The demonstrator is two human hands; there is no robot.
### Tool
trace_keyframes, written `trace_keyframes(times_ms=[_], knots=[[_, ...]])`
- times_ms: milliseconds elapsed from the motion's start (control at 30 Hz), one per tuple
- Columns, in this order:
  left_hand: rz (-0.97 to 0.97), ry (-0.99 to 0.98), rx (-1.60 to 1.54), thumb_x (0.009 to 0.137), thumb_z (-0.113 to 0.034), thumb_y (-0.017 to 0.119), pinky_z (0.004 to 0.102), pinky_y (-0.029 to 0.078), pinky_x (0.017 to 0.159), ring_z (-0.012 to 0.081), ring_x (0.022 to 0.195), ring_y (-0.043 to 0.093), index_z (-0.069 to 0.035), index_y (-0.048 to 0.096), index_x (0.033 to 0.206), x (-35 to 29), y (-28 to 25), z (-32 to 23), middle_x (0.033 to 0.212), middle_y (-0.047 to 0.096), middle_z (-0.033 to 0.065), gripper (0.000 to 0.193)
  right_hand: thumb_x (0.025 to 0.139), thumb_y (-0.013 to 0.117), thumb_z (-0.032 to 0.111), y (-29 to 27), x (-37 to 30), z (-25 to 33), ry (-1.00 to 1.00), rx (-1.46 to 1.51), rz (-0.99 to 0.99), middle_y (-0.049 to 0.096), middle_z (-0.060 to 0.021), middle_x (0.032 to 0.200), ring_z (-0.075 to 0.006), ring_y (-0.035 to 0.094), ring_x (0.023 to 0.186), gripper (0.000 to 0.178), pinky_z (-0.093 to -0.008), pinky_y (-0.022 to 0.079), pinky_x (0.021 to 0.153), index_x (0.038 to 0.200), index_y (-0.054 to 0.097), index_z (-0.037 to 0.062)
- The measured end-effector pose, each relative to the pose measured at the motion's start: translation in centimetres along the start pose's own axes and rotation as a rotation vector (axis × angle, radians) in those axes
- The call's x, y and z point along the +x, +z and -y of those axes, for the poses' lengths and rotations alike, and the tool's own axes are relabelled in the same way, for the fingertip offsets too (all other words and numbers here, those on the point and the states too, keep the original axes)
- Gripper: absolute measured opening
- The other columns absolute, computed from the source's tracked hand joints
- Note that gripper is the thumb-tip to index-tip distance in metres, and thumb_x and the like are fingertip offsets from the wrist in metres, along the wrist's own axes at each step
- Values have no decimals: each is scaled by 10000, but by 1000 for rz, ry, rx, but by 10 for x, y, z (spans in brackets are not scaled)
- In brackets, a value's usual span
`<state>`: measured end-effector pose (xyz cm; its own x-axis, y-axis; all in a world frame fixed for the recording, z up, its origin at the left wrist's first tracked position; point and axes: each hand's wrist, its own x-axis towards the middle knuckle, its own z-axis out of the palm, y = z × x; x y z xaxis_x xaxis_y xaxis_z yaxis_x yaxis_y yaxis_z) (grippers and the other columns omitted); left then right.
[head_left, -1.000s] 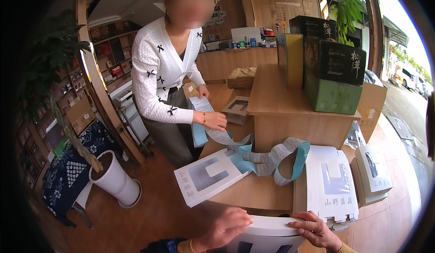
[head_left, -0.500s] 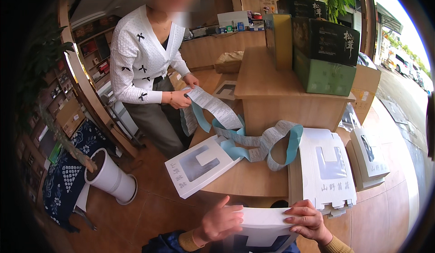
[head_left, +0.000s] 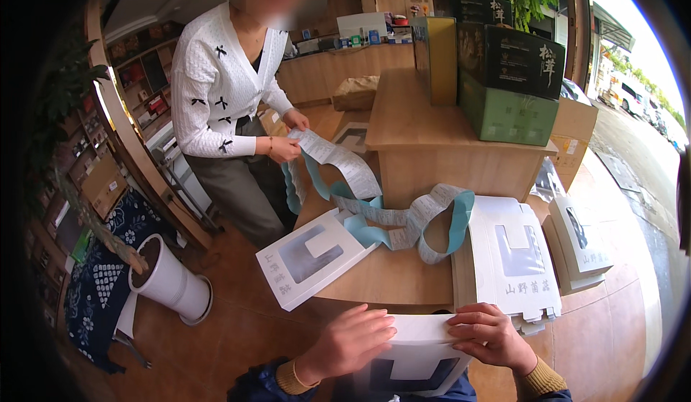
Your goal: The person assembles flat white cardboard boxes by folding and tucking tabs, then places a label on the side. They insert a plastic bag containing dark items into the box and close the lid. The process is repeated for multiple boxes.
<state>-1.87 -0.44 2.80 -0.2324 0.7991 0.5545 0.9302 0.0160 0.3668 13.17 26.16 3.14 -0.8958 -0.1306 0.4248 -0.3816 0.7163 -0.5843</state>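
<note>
At the lower middle, a white cardboard box (head_left: pixel 425 328) with a dark window stands tilted at my lap. My left hand (head_left: pixel 349 343) is closed at its upper left edge, fingers together and laid over the corner. On the upper right edge my right hand (head_left: pixel 493 336) grips it, fingers bent over the top side. Beyond it, a finished white window box (head_left: pixel 311 256) lies on the low wooden table. A stack of flat white cartons (head_left: pixel 509 265) lies at the table's right. Between them loops a long strip of printed labels (head_left: pixel 392 218) on blue backing.
A person in a white cardigan (head_left: pixel 216 100) stands at the far left, holding the strip's end. Dark and green boxes (head_left: pixel 511 114) sit on a wooden counter (head_left: pixel 403 121). Further right stands another white box (head_left: pixel 581 240). A potted plant (head_left: pixel 173 287) stands on the left floor.
My left hand's raised thumb and fingers have come down onto the box's upper left edge. My right hand keeps its place on the right edge. The view has shifted slightly.
</note>
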Motion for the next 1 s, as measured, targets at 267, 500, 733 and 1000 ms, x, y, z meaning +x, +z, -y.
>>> trace_keyframes(times_ms=[267,500,733,1000], knots=[[14,11,112,796,-164,764,408,481,953,248,1142,625,-117,734,1043,-2,6,-7,1147,697,41,253,847,714,271,40,21,37,-132,-438,94,613,-182,1255,-347,583,1195,485,-440,503,954,1244,573,30],[-27,-3,111,802,-186,771,370,495,934,224,1101,651,-112,756,989,-4,4,-4,1081,722,25,202,812,745,217,22,-2,31,-101,-506,-31,669,-140,1159,-299,645,1105,415,-398,535,920,1153,617,18],[-87,-141,-71,773,-78,782,390,501,945,278,1062,665,-34,737,960,5,15,13,1011,732,85,197,825,738,182,-7,-57,-10,221,-593,-138,685,-164,1100,-320,648,1081,339,-400,537,899,1091,634,0],[-208,-348,-484,837,-127,753,370,435,1020,243,1195,550,-20,581,1217,-9,35,48,1260,595,124,430,804,790,390,80,-89,-36,497,1008,-315,343,-174,1522,-269,342,1407,1057,-435,281,1139,1546,116,52]])
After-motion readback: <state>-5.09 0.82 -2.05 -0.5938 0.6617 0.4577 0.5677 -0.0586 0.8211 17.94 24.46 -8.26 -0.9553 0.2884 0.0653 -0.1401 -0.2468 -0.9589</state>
